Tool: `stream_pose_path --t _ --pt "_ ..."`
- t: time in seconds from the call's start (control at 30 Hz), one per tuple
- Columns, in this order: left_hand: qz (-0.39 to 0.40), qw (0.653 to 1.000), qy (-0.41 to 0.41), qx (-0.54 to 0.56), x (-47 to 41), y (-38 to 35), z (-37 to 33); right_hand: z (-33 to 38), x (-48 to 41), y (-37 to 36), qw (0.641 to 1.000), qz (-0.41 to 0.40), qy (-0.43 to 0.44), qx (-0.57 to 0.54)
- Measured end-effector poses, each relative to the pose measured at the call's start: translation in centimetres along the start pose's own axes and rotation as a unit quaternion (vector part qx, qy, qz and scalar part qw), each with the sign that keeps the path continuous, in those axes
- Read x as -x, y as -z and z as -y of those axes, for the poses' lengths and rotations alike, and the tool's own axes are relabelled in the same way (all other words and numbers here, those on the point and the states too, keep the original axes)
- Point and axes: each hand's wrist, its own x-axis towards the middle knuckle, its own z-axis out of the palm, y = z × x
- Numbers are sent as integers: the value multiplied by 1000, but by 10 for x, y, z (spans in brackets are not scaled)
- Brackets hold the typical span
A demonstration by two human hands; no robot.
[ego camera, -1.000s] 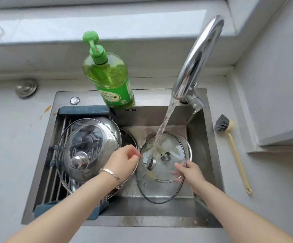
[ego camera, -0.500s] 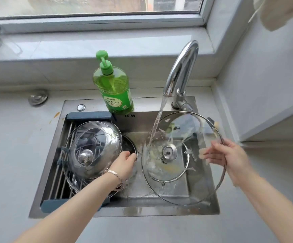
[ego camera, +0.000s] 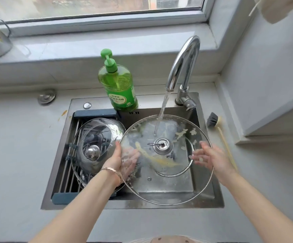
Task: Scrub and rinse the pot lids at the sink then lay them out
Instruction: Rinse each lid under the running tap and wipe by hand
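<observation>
A large glass lid (ego camera: 168, 186) with a steel rim hangs roughly level over the sink (ego camera: 159, 100). Yellowish and white food smears streak its glass. Tap water (ego camera: 163, 109) falls onto its far half, just beyond the centre fitting. My left hand (ego camera: 114, 160) grips the left rim, thumb on top, fingers showing through the glass underneath. My right hand (ego camera: 215, 158) holds the right rim, its fingers spread below the glass. Through the lid I see the arc of a smaller lid (ego camera: 177, 173) lying in the basin. Another glass lid (ego camera: 96, 137) with a steel knob sits on the rack.
A grey-framed drying rack (ego camera: 68, 165) spans the sink's left half. A green soap bottle (ego camera: 119, 90) stands behind the sink beside the curved faucet (ego camera: 182, 67). A long-handled dish brush (ego camera: 214, 120) lies on the right counter. A metal plug (ego camera: 46, 97) rests on the left counter.
The large lid swung from a tilt at the right to roughly level under the stream. My left hand left the basin and took the lid's left rim.
</observation>
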Motion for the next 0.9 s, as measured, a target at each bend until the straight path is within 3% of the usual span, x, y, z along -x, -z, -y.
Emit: stream_pose_path --t 0.03,0.1,0.17,0.23,0.3,0.37,0.47,0.53,0.67,0.73,0.83,0.9 --pt "-10 1000 -19 5 1 3 0 -2 -2 -4 988 -25 49 147" --pt "-19 997 -68 -13 3 7 -1 0 1 -20 886 -38 188 422" --pt "-29 992 -116 -39 4 8 -5 3 8 -46 795 57 286 531" --pt "-33 988 -145 -44 7 8 -8 4 10 -75 751 119 316 567" --pt "-38 985 -158 -52 13 6 -9 0 9 -95 794 84 361 482" --pt "-39 983 -176 -38 20 4 -9 3 5 -107 835 -11 415 362" --pt "-44 980 -192 -27 26 0 -10 7 -3 -113 834 -129 432 319" --pt "-48 979 -197 -29 29 -1 -12 5 3 -112 836 -104 436 315" --pt "-58 975 -205 -57 29 -1 -14 -7 14 -98 784 25 541 304" --pt "-57 975 -209 -58 31 -3 -14 -1 7 -94 798 12 516 312" --pt "-61 974 -211 -53 34 -12 -13 1 6 -99 856 -58 428 285" --pt "-67 974 -215 -38 37 -19 -12 -7 12 -106 826 -62 456 325"
